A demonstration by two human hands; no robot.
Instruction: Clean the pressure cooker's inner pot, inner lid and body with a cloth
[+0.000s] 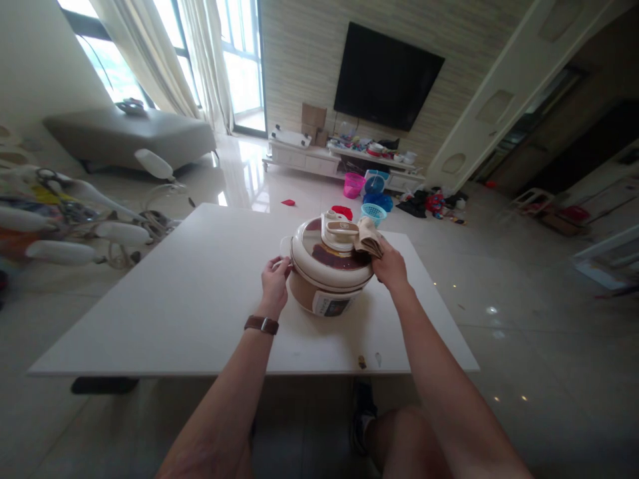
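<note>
A cream and brown electric pressure cooker [302,298] stands upright on the white table, with a control panel on the side facing me. Its lid [305,247] is on, with a see-through window and a raised handle [340,227] on top. My left hand [275,283] is closed at the cooker's left side, its fingers pinching the pale side handle there. In my right hand [392,267] is a folded tan cloth [368,237], pressed against the right part of the lid beside the top handle. My right fingertips are partly hidden by the cloth.
The white table [174,299] has a gold-coloured small object [362,361] and a small clear piece [378,359] near its front edge. Beyond stand a pink basket [354,185] and a light-blue basket [373,213]. A lamp with several white shades [64,253] is at left.
</note>
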